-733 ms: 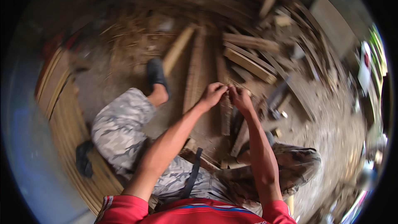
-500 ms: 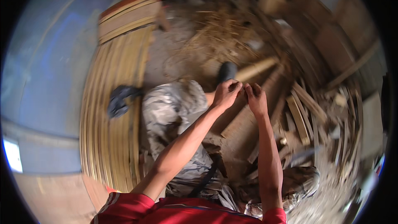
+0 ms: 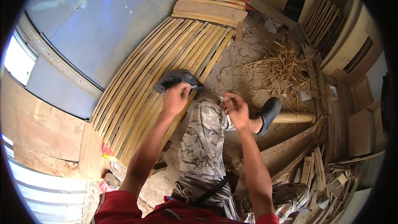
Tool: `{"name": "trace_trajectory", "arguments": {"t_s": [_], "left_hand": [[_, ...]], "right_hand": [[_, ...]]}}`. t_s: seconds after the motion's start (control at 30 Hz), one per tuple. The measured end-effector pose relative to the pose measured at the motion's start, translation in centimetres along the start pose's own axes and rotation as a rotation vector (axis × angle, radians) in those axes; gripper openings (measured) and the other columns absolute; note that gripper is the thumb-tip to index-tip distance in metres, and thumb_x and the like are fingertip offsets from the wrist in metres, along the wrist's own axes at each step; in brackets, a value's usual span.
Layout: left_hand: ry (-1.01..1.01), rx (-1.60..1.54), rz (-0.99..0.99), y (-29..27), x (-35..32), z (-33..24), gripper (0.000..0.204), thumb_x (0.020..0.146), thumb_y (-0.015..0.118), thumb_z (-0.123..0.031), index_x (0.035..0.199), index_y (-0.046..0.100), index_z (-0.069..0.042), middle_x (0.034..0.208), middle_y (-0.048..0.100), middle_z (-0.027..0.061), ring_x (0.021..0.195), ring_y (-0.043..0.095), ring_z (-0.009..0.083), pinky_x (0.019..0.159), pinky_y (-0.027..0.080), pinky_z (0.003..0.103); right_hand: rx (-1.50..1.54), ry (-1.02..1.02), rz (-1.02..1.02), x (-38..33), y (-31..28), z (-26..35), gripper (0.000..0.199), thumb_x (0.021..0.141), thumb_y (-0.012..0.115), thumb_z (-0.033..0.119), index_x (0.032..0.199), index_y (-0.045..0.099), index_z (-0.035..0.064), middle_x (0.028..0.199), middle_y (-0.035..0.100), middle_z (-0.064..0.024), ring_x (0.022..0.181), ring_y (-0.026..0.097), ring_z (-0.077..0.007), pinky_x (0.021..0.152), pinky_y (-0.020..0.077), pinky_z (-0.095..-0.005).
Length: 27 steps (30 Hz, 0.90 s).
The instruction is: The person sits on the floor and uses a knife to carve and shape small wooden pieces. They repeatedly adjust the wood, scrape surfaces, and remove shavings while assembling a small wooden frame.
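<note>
My left hand (image 3: 175,98) is raised over the edge of a slatted bamboo bench (image 3: 141,95). Its fingers are pinched, and a small pale bit shows at the tips, too small to name. Right beside those fingertips lies a crumpled black plastic bag (image 3: 174,78) on the slats. My right hand (image 3: 237,111) hovers above the shin of my bent leg, near the knee, with its fingers curled toward the thumb. Whatever it may hold is hidden. The two hands are apart.
Camouflage trousers (image 3: 203,137) and a dark clog (image 3: 270,114) are on my leg. Straw (image 3: 282,64) litters the dirt floor. A thick bamboo pole (image 3: 292,118) and scrap wood (image 3: 311,168) lie to the right. A can (image 3: 111,181) stands at lower left.
The view has swung left toward the bench. My hands, close together before, have separated; the left is now by the black bag, the right over my leg.
</note>
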<state>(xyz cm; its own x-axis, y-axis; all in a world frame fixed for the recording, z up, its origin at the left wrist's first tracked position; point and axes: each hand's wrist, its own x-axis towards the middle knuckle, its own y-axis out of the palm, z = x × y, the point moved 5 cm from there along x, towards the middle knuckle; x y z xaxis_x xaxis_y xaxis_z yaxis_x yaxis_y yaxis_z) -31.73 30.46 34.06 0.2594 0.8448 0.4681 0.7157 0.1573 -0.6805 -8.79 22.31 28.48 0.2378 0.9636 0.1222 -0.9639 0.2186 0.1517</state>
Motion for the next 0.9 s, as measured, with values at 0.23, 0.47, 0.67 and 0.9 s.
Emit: {"name": "trace_trajectory", "arguments": {"t_s": [0.23, 0.47, 0.67, 0.9], "left_hand": [[-0.29, 0.455, 0.283, 1.9, 1.6, 7.6, 0.012, 0.082, 0.07, -0.017, 0.091, 0.075, -0.01, 0.1, 0.072, 0.015, 0.093, 0.068, 0.0345, 0.079, 0.056, 0.043], [-0.398, 0.603, 0.313, 2.9, 0.4, 9.7, 0.014, 0.08, 0.069, -0.014, 0.093, 0.076, -0.013, 0.101, 0.072, 0.0161, 0.097, 0.068, 0.0342, 0.084, 0.055, 0.043], [-0.034, 0.186, 0.422, 5.5, 3.3, -1.4, 0.013, 0.086, 0.064, -0.016, 0.095, 0.073, -0.011, 0.096, 0.073, 0.011, 0.095, 0.069, 0.0308, 0.079, 0.053, 0.04], [0.241, -0.159, 0.754, 23.5, -0.5, -17.7, 0.024, 0.088, 0.069, -0.021, 0.107, 0.069, -0.005, 0.099, 0.074, 0.0107, 0.091, 0.071, 0.0219, 0.08, 0.054, 0.034]], "right_hand": [[-0.19, 0.005, -0.335, -5.2, -14.4, -3.9, 0.023, 0.098, 0.059, 0.018, 0.111, 0.066, -0.0004, 0.076, 0.067, -0.0047, 0.064, 0.058, -0.0091, 0.054, 0.0455, -0.0254], [-0.262, 0.194, -0.582, -12.8, -24.6, -11.6, 0.025, 0.097, 0.059, 0.022, 0.108, 0.068, 0.0012, 0.076, 0.067, -0.0051, 0.059, 0.06, -0.0108, 0.051, 0.0451, -0.0264], [-0.176, 0.44, -0.86, -22.7, -29.9, -18.7, 0.025, 0.099, 0.056, 0.021, 0.113, 0.065, 0.0019, 0.084, 0.069, -0.0071, 0.064, 0.063, -0.014, 0.052, 0.0485, -0.0284], [-0.215, 0.987, -1.355, -40.8, -30.0, -28.4, 0.029, 0.088, 0.063, 0.027, 0.1, 0.075, 0.0033, 0.079, 0.073, -0.0131, 0.067, 0.072, -0.0244, 0.06, 0.0567, -0.0386]]}}
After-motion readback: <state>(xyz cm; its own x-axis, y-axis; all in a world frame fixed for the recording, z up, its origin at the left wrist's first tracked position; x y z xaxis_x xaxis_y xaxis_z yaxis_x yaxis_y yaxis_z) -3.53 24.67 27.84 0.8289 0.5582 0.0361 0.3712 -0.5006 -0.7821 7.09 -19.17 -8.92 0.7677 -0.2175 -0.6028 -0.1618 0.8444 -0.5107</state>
